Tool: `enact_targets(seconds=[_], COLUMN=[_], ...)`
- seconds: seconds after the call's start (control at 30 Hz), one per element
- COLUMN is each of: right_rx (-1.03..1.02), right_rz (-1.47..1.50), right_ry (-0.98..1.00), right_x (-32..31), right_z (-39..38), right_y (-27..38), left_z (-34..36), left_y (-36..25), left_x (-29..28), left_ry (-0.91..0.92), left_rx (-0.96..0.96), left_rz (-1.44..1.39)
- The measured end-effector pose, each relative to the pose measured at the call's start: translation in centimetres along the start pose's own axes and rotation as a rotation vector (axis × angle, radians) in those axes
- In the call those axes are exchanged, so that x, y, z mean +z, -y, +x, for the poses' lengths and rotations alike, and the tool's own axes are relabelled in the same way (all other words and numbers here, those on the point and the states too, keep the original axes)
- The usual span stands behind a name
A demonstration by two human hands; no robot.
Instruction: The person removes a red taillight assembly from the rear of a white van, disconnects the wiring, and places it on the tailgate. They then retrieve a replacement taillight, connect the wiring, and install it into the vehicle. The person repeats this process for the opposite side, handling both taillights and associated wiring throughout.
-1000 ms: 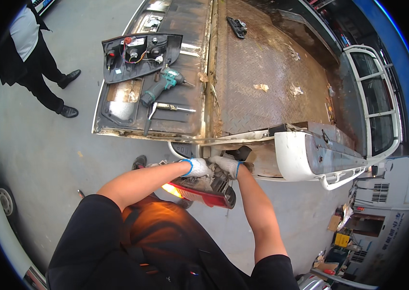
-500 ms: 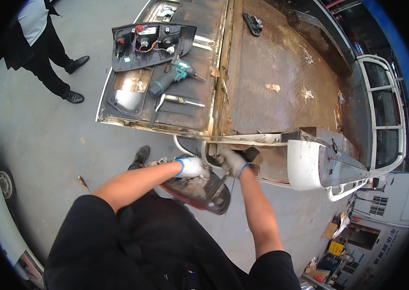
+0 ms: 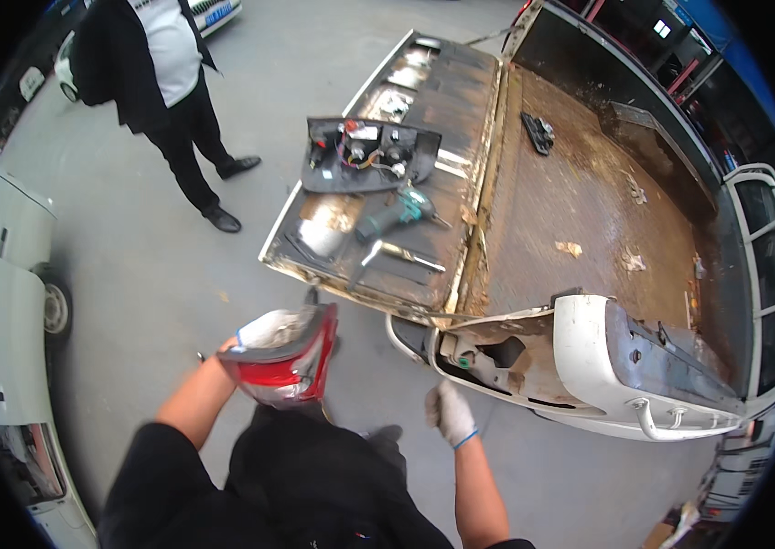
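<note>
My left hand (image 3: pixel 267 328), in a white glove, grips a red and clear tail light (image 3: pixel 301 371) upright in front of my body. My right hand (image 3: pixel 450 412), also gloved, has its fingers curled just below the open lamp recess (image 3: pixel 488 361) in the white truck's rear corner; what it holds, if anything, is hidden. On the lowered tailgate (image 3: pixel 447 82) lie a black lamp housing (image 3: pixel 333 174) with coloured wires, a teal-and-black cordless drill (image 3: pixel 392 215) and a metal hand tool (image 3: pixel 410 258).
A person (image 3: pixel 182 128) in a black jacket and trousers stands left of the tailgate. A white car (image 3: pixel 12 238) is at the left edge. The rusty truck bed (image 3: pixel 552 201) holds scraps and a black part (image 3: pixel 538 133). A bent rail (image 3: pixel 653 421) juts from the truck's side.
My left hand has carried the tail light out from the truck's corner to the left, turning it upright. My right hand has left the recess and dropped lower. The view has swung left.
</note>
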State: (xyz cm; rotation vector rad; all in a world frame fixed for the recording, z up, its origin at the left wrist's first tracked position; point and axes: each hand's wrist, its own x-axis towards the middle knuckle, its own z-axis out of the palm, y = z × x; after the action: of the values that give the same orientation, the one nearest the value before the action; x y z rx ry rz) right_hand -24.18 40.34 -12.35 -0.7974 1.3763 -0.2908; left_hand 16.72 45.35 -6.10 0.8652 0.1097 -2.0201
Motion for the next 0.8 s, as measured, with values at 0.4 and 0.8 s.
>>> enact_targets(seconds=[0.4, 0.8], right_rx=[-0.661, -0.721], right_rz=[-0.283, -0.003], right_ry=[0.446, -0.366], right_x=[21.7, 44.3], right_z=[-0.2, 8.2], right_y=[11.7, 24.6], left_z=[-4.9, -4.4], left_y=[-12.2, -31.4], left_x=[-1.5, -3.5], left_ry=[-0.559, -0.098], left_rx=[0.822, 0.637], left_rz=[0.331, 0.493])
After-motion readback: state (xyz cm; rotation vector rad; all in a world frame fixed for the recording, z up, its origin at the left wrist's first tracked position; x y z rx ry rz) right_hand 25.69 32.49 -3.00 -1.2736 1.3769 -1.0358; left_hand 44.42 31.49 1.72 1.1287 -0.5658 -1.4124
